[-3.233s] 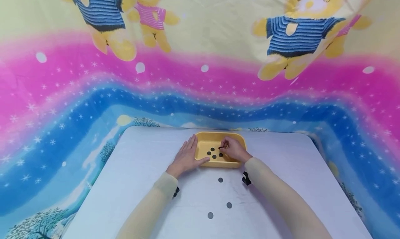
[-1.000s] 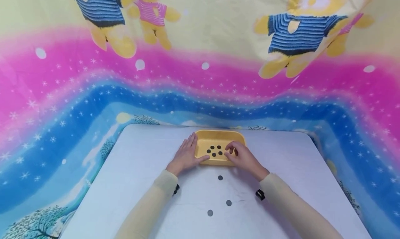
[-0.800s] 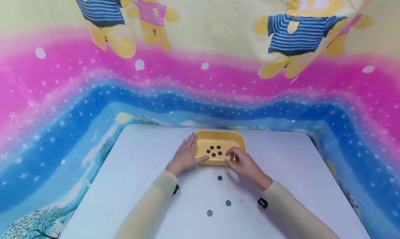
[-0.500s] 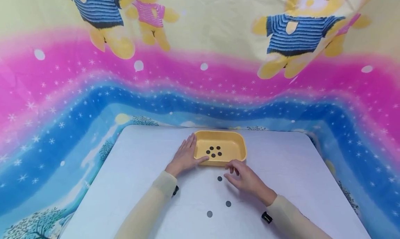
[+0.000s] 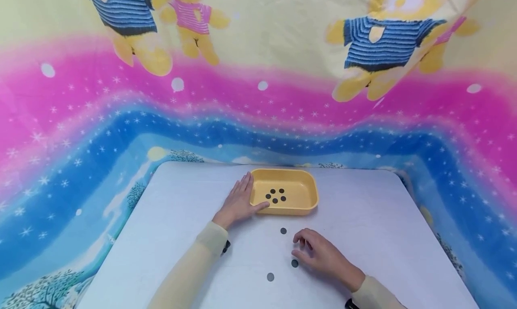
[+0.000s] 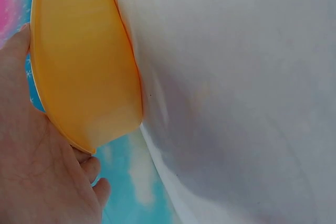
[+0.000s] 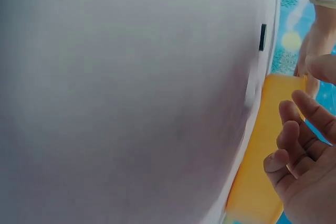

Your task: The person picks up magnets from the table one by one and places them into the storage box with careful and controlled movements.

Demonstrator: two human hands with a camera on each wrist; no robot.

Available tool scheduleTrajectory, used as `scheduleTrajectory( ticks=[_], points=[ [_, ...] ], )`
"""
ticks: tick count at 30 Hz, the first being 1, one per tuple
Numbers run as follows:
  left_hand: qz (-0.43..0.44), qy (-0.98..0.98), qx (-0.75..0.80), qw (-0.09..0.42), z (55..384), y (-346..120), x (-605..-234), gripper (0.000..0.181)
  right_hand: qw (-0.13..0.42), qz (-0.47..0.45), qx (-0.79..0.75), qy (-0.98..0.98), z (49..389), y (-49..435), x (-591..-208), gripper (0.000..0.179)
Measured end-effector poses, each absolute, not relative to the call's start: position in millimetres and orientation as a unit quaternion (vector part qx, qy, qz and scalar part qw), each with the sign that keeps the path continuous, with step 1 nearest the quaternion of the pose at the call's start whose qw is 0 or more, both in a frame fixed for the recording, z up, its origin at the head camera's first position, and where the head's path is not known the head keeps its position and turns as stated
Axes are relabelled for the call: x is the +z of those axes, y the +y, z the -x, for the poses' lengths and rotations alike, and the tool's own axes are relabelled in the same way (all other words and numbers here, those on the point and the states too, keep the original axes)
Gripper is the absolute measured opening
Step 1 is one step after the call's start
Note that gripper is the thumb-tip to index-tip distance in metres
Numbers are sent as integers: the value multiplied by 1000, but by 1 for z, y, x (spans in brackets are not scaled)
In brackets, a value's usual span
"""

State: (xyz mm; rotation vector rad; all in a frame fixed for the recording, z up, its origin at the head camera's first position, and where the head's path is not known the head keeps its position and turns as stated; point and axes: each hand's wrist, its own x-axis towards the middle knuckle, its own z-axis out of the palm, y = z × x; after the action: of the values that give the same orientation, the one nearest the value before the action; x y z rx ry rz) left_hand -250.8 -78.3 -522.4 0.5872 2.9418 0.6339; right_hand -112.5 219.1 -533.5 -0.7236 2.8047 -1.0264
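A yellow rectangular plastic tray [image 5: 296, 211] stands near the far edge of the white table, with several flat dark grey round discs [image 5: 275, 201] lying apart on its floor. My left hand [image 5: 237, 203] rests against the tray's left side, fingers straight along it and thumb over the near rim. In the left wrist view that hand touches the rim of the tray [image 6: 86, 66]. My right hand [image 5: 321, 254] hovers above the table in front of the tray, fingers loosely bent and holding nothing. Under its thumb lies a dark disc [image 5: 295, 263], partly covered.
Two more discs lie on the white tabletop [image 5: 387, 224]: one disc [image 5: 283, 231] just in front of the tray, another disc [image 5: 270, 277] nearer to me. Behind the table hangs a patterned cloth [image 5: 258, 102] with bears.
My right hand has let go of a disc inside the tray, drawn back over the near rim and moved toward me above the loose discs. The left hand has stayed on the tray.
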Motion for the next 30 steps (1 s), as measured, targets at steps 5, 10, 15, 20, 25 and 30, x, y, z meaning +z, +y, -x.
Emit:
scheduleTrajectory(
  ticks=[5, 10, 15, 20, 25, 30],
  points=[
    [-186, 960, 204, 38, 251, -78, -521, 122, 37, 251, -327, 910, 107, 220, -536, 25],
    [-190, 959, 205, 39, 250, -78, -521, 122, 66, 250, -305, 917, 104, 219, -535, 27],
    [-195, 958, 206, 35, 250, -77, -522, 121, 107, 242, -276, 924, 103, 220, -534, 29],
    [-191, 960, 201, 35, 250, -78, -522, 123, 121, 245, -268, 924, 103, 221, -534, 27],
    [-192, 960, 200, 37, 250, -79, -522, 125, 129, 249, -268, 922, 103, 220, -535, 26],
    [-193, 960, 199, 38, 250, -79, -522, 125, 130, 258, -271, 918, 103, 220, -535, 25]
  ],
)
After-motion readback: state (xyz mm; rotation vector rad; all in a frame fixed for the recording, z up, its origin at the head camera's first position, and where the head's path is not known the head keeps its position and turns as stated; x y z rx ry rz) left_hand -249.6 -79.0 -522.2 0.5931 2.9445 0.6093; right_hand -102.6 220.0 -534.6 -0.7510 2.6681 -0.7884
